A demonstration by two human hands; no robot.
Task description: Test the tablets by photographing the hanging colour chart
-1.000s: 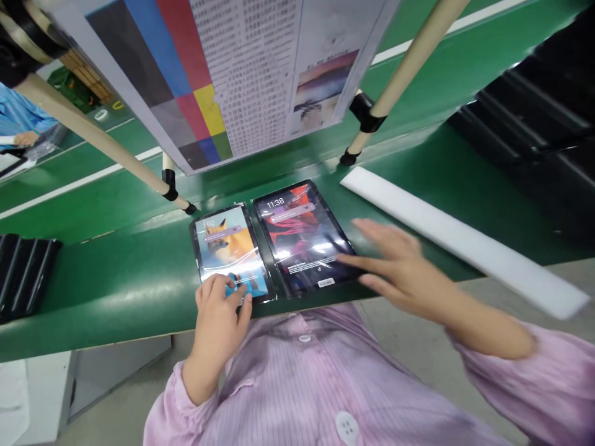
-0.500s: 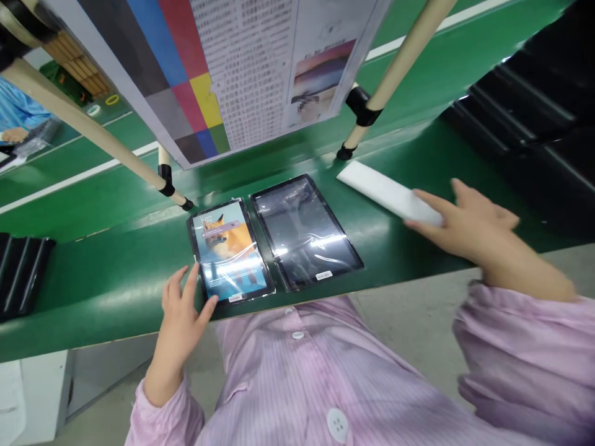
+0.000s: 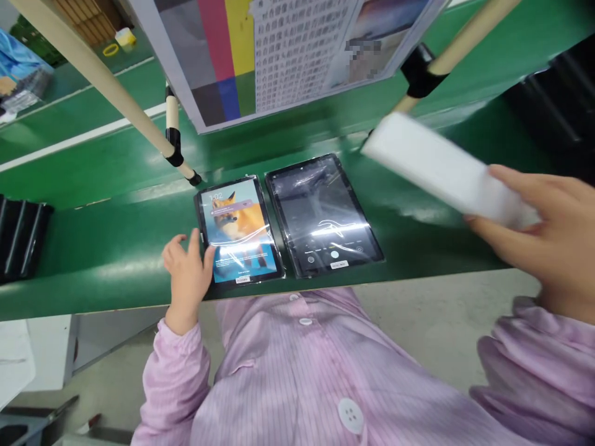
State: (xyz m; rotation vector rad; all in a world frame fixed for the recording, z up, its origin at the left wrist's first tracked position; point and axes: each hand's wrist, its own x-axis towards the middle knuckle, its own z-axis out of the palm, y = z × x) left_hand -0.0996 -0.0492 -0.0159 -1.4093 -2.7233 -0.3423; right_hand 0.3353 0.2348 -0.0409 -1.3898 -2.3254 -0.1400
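My right hand (image 3: 534, 217) grips one end of a white rectangular slab (image 3: 427, 164), thumb on one side and fingers on the other. The slab looks raised over the green table, and its exact kind does not show. My left hand (image 3: 188, 275) rests at the left edge of a tablet (image 3: 242, 229) with a lit fox picture, its fingers spread and the thumb and fingertips at the edge. Just to the right lies a second tablet (image 3: 320, 210), dark, with a row of camera-style controls along its bottom. Both have clear film and a small white label.
A printed sheet with colour blocks (image 3: 242, 56) stands on a beige pipe frame (image 3: 106, 87) behind the tablets. Black trays (image 3: 21, 238) sit at the left on the green table (image 3: 116, 248), more dark ones (image 3: 558, 118) at the right. Another person's blue sleeve (image 3: 18, 56) shows at upper left.
My right hand has lifted the white slab off the table, up toward me and rightward. Camera-style controls now show on the right tablet. My left hand stays beside the fox-picture tablet.
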